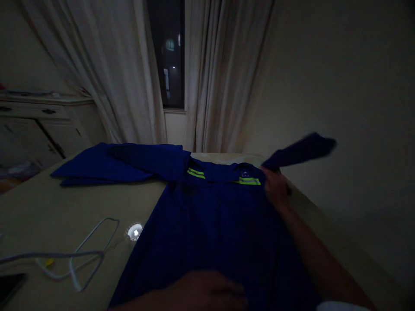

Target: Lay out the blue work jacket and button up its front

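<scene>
Figure: We see a navy work jacket [207, 242] lying spread on a beige table [74, 207], its collar toward the window [167, 52] and its body running down toward the wearer of the camera. Yellow-green reflective bands [196, 173] cross the jacket on both sides of the collar. The right hand [275, 188] sits at the jacket's right-hand shoulder in this view, closed on the cloth, and the sleeve [300, 151] beyond it stands raised off the table, blurred and clear of the tabletop. The left hand [201, 291] lies on the lower part of the jacket, dim and partly cut off by the frame, with its fingers [230, 293] extended on the cloth and no gathered fold visible. The jacket's other sleeve [142, 160] lies folded outward on the table, left of the collar. Left of the jacket's body we note a looped white cable [97, 235] and a small glowing white disc [134, 232] just beside the jacket's edge. Further left, near the table's corner, lies a dark phone [9, 287]. Beyond the collar hang pale curtains [97, 73], and left of them stands a white dresser [42, 125].
</scene>
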Demonstrator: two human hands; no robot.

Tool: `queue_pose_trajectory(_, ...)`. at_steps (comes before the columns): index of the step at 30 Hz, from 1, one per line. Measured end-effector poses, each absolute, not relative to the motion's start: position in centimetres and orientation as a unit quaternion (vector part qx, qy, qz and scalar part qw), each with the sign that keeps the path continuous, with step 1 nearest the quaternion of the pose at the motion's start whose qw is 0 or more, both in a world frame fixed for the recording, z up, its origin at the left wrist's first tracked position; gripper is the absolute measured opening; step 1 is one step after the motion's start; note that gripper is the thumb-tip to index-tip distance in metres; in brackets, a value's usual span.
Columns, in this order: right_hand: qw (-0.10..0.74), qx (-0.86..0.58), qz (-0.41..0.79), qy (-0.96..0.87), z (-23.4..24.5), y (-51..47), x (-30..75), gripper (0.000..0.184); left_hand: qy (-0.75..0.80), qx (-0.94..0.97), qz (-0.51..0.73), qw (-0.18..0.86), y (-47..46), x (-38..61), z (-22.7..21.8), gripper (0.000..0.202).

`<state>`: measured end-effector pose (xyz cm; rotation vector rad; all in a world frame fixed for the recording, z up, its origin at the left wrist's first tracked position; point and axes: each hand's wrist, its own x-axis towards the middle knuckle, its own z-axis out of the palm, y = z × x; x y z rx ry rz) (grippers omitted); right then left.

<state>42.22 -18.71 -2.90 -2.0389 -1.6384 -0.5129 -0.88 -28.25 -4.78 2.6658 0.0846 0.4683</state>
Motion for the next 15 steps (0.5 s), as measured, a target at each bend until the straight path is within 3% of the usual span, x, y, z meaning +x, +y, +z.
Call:
queue_pose_trajectory(4, 0.18, -0.607, -0.086, -0.77, -6.6, -16.9, 35.6, 0.06, 0.294, 0.785, 0.279, 0.468, -19.0, 0.4, -3.8, 0.049)
queue_pose_trajectory(6, 0.194, -0.601, -0.091, -0.77, -7.9, -17.0, 34.6, 0.059, 0.403, 0.678, 0.331, 0.517, -14.3, 0.8, -4.1, 0.051)
queue_pose_trajectory(10, 0.179, -0.651, -0.16, -0.72, -8.5, -17.5, 35.3, 0.054, 0.526, 0.641, 0.379, 0.411, -6.9, 1.6, -4.5, 0.05)
queue_pose_trajectory(15, 0.145, -0.751, -0.172, -0.621, -8.5, -17.9, 37.6, 0.044, 0.614, 0.625, 0.393, 0.279, -0.6, 1.1, -2.0, 0.054)
